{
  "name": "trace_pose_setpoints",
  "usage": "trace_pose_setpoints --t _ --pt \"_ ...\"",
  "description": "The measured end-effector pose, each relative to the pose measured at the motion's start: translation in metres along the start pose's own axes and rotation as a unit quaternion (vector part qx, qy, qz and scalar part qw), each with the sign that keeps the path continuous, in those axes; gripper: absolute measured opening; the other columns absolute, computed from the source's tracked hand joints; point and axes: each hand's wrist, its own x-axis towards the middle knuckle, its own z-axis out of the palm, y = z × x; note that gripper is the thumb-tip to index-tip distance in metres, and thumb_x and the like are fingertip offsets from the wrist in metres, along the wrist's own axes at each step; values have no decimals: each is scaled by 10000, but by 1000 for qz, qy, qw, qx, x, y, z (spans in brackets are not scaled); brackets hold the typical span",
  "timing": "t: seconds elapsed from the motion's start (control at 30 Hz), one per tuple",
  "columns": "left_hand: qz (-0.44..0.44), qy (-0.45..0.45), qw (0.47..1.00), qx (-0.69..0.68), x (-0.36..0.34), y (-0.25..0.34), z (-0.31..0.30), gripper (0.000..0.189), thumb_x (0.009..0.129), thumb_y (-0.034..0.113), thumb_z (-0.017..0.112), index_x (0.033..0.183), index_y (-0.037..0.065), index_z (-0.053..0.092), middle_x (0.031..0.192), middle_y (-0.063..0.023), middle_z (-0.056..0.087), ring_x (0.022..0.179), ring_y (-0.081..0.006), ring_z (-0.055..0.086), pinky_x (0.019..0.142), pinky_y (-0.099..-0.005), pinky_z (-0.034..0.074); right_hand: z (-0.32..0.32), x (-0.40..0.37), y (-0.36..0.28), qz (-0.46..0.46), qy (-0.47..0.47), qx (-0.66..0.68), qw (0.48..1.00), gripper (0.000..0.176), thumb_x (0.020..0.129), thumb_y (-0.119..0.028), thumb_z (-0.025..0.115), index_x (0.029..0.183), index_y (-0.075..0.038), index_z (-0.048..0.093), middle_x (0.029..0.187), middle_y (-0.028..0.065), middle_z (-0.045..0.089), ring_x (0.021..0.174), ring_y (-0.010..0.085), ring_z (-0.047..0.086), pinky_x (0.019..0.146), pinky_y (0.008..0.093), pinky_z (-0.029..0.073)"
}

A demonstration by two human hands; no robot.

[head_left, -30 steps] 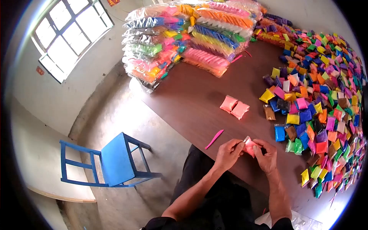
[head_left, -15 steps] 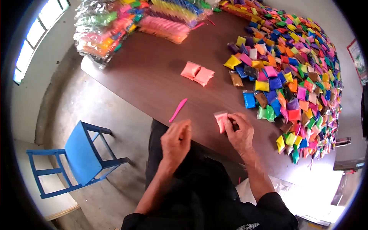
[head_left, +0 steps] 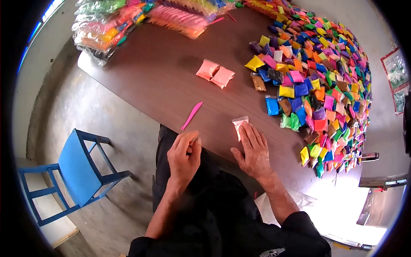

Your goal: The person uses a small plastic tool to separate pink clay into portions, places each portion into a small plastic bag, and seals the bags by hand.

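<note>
My right hand (head_left: 253, 150) lies flat on a small clear packet (head_left: 239, 124) with pale pink contents, near the table's front edge; its fingers are stretched out and cover part of the packet. Just off the table edge, my left hand (head_left: 185, 156) is curled with its fingers bent towards the thumb; whatever it may hold is hidden. Between the hands and the back of the table lie a pink plastic knife (head_left: 192, 115) and two salmon-pink packets, one (head_left: 207, 69) beside the other (head_left: 222, 77).
A big heap of colourful packets (head_left: 329, 103) covers the right side of the brown table (head_left: 150, 81). Bagged strips of packets (head_left: 177, 19) are stacked at the back left. On the floor at left stands a blue chair (head_left: 79, 167).
My right hand has gone from pinching the raised packet to lying flat over it on the table. My left hand stays curled. The whole view has shifted slightly.
</note>
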Motion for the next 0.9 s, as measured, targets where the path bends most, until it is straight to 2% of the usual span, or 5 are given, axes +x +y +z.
trace_pose_setpoints --t 0.2,0.27,0.5,0.67,0.9 --pt "11 19 1000 1 8 6 -6 159 954 -11 749 1112 7 737 991 -109 742 766 -166 702 664 -248 567 0 -8 -2 13 -1 35 999 675 1014 -399 665 1519 24 516 1598 214 478 1451 411 482 1187 548 381" --pt "-2 13 1000 15 3 4 -9 163 952 -15 749 1113 2 740 994 -111 743 765 -164 702 669 -248 565 -9 -8 -9 34 41 24 998 673 939 -310 740 1493 13 538 1588 204 488 1434 400 493 1155 541 414" --pt "-8 9 1000 29 4 -4 -12 167 952 10 755 1118 1 741 1033 -123 745 819 -190 719 677 -283 574 -7 -6 -5 16 -6 10 1000 666 939 -314 739 1499 -11 541 1584 192 495 1432 383 499 1150 533 418" --pt "44 -22 980 195 39 1 -8 255 905 105 801 1144 44 738 1145 -137 720 1054 -337 677 899 -421 561 -1 -7 -1 28 18 34 999 654 921 -304 749 1479 -18 566 1545 180 543 1388 386 544 1160 529 413" --pt "81 -104 940 314 47 -25 6 209 931 225 769 1095 100 741 1136 -77 651 1068 -313 617 919 -451 483 -14 -22 -5 16 37 85 996 638 871 -290 795 1416 -14 610 1481 169 593 1344 379 581 1141 519 439"
